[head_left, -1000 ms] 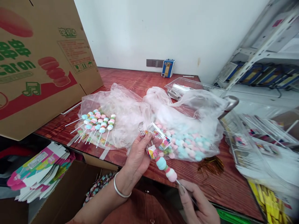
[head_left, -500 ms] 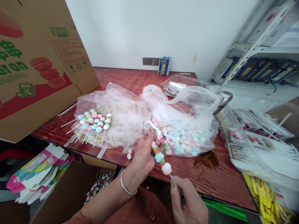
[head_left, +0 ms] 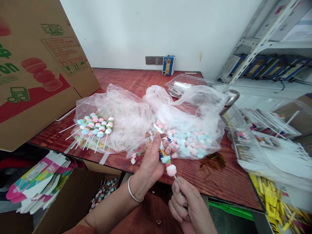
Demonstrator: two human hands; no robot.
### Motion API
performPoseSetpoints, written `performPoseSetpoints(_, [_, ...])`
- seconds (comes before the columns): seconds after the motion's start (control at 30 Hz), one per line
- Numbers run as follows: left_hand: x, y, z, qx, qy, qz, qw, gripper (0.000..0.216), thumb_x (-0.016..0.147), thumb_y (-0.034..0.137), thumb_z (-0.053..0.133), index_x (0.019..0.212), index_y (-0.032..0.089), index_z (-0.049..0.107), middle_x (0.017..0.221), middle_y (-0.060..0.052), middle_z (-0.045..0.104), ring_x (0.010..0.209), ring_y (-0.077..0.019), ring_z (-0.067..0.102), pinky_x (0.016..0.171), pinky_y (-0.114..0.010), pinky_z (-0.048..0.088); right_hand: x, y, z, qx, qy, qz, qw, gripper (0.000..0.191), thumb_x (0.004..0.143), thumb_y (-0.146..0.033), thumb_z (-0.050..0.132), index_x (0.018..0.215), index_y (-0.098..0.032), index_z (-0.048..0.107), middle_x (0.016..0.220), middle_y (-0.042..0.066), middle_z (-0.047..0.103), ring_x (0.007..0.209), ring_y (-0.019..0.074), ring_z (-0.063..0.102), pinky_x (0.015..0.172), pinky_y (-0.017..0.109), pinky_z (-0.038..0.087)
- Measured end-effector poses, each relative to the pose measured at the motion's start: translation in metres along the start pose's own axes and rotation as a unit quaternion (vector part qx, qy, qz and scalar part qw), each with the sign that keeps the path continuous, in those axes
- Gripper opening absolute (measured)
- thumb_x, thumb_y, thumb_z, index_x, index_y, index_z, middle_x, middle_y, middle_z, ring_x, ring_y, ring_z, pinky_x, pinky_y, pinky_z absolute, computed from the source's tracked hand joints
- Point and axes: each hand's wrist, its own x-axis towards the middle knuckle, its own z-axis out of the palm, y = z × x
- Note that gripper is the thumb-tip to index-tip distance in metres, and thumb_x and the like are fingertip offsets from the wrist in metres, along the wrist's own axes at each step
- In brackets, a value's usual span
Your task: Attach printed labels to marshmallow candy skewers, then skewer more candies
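Note:
Closed around a small printed plastic wrapper (head_left: 154, 130) and the upper end of a marshmallow skewer (head_left: 168, 162) is my left hand (head_left: 154, 156). Pale blue, green, red and pinkish-white candies show below its fingers. My right hand (head_left: 186, 201) pinches the thin white stick just under the lowest marshmallow. Behind my hands, a clear plastic bag (head_left: 202, 104) holds loose pink, white and blue marshmallows (head_left: 192, 146). On the left, finished-looking skewers (head_left: 96, 125) lie side by side on another clear bag (head_left: 126, 107) with coloured gummies inside.
A large printed cardboard box (head_left: 46, 71) stands at the left. Below the table edge an open carton (head_left: 65, 195) contains more skewers. Gold twist ties (head_left: 213, 161) lie on the red wooden table (head_left: 229, 185). White sticks and wrappers fill clear trays (head_left: 275, 143) at the right.
My right hand has turned and its fingers have curled in closer on the stick below the lowest marshmallow. My left hand keeps its hold. The view has shifted slightly.

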Motion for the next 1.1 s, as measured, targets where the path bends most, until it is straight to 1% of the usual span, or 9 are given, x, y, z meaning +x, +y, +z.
performPoseSetpoints(0.1, [0.0, 0.001, 0.002, -0.003, 0.032, -0.002, 0.999, 0.037, 0.077, 0.048, 0.077, 0.088, 0.017, 0.059, 0.062, 0.006, 0.046, 0.051, -0.0063, 0.042, 0.058, -0.02, 0.048, 0.001, 0.0, -0.004, -0.201, 0.051, -0.157, 0.965, 0.035, 0.095, -0.048, 0.053, 0.074, -0.02, 0.056, 0.052, -0.008, 0.036, 0.042, 0.007, 0.031, 0.041, 0.019, 0.029])
performPoseSetpoints(0.3, [0.001, 0.005, 0.008, -0.027, 0.067, -0.052, 0.996, 0.029, 0.087, 0.044, 0.067, 0.084, 0.016, 0.058, 0.062, 0.005, 0.046, 0.051, -0.0072, 0.044, 0.059, -0.022, 0.051, 0.008, -0.005, -0.016, -0.591, 0.115, -0.519, 0.607, 0.01, 0.093, -0.011, 0.057, 0.097, -0.015, 0.064, 0.069, 0.002, 0.062, 0.061, 0.0145, 0.057, 0.06, 0.027, 0.043])
performPoseSetpoints(0.37, [0.002, 0.006, 0.009, -0.028, 0.072, -0.055, 0.995, 0.029, 0.088, 0.044, 0.066, 0.086, 0.016, 0.058, 0.063, 0.005, 0.048, 0.051, -0.008, 0.046, 0.059, -0.023, 0.051, 0.01, -0.007, -0.018, -0.603, 0.131, -0.562, 0.55, 0.016, 0.09, -0.007, 0.06, 0.103, -0.014, 0.065, 0.067, 0.002, 0.062, 0.06, 0.0151, 0.056, 0.06, 0.028, 0.043])
performPoseSetpoints(0.43, [0.001, 0.007, 0.01, -0.025, 0.078, -0.044, 0.996, 0.029, 0.086, 0.044, 0.068, 0.087, 0.017, 0.058, 0.064, 0.004, 0.049, 0.053, -0.0085, 0.048, 0.059, -0.023, 0.051, 0.01, -0.008, -0.016, -0.58, 0.135, -0.545, 0.591, 0.016, 0.09, -0.01, 0.061, 0.104, -0.016, 0.066, 0.07, 0.003, 0.064, 0.062, 0.0152, 0.058, 0.061, 0.027, 0.045])
performPoseSetpoints(0.6, [-0.001, 0.008, 0.015, -0.016, 0.054, -0.036, 0.998, 0.032, 0.081, 0.044, 0.074, 0.08, 0.016, 0.057, 0.06, 0.006, 0.047, 0.052, -0.0076, 0.046, 0.063, -0.023, 0.051, 0.008, -0.008, -0.006, -0.266, 0.053, -0.17, 0.947, 0.035, 0.097, -0.047, 0.049, 0.085, -0.018, 0.064, 0.054, -0.007, 0.038, 0.039, 0.008, 0.032, 0.037, 0.021, 0.033])
performPoseSetpoints(0.7, [0.0, 0.007, 0.016, -0.029, 0.043, -0.056, 0.997, 0.035, 0.082, 0.048, 0.072, 0.076, 0.017, 0.055, 0.058, 0.006, 0.045, 0.052, -0.0084, 0.046, 0.062, -0.024, 0.052, 0.008, -0.009, -0.004, -0.133, -0.019, -0.043, 0.99, 0.041, 0.095, -0.056, 0.048, 0.085, -0.019, 0.061, 0.051, -0.012, 0.023, 0.038, 0.006, 0.014, 0.032, 0.019, 0.021])
performPoseSetpoints(0.8, [0.001, 0.005, 0.015, -0.03, 0.058, -0.069, 0.996, 0.036, 0.084, 0.048, 0.07, 0.074, 0.017, 0.053, 0.059, 0.005, 0.047, 0.052, -0.0089, 0.047, 0.063, -0.025, 0.053, 0.008, -0.011, -0.009, -0.339, 0.04, -0.235, 0.91, 0.031, 0.097, -0.043, 0.052, 0.087, -0.017, 0.067, 0.056, -0.004, 0.048, 0.047, 0.009, 0.042, 0.046, 0.021, 0.036])
performPoseSetpoints(0.97, [0.001, -0.002, 0.014, -0.038, 0.11, -0.077, 0.99, 0.03, 0.089, 0.044, 0.064, 0.082, 0.017, 0.053, 0.067, 0.002, 0.053, 0.055, -0.0101, 0.051, 0.061, -0.025, 0.053, 0.011, -0.011, -0.021, -0.658, 0.123, -0.52, 0.531, 0.024, 0.096, -0.011, 0.054, 0.115, -0.011, 0.068, 0.055, -0.001, 0.058, 0.05, 0.0127, 0.051, 0.056, 0.028, 0.037])
performPoseSetpoints(1.1, [-0.002, -0.009, 0.016, -0.049, 0.101, -0.085, 0.99, 0.037, 0.091, 0.053, 0.055, 0.087, 0.016, 0.056, 0.067, 0.001, 0.053, 0.055, -0.0114, 0.052, 0.057, -0.025, 0.052, 0.012, -0.011, -0.019, -0.639, 0.158, -0.529, 0.535, 0.021, 0.097, -0.012, 0.053, 0.116, -0.012, 0.063, 0.074, 0.005, 0.072, 0.055, 0.0136, 0.058, 0.057, 0.029, 0.04])
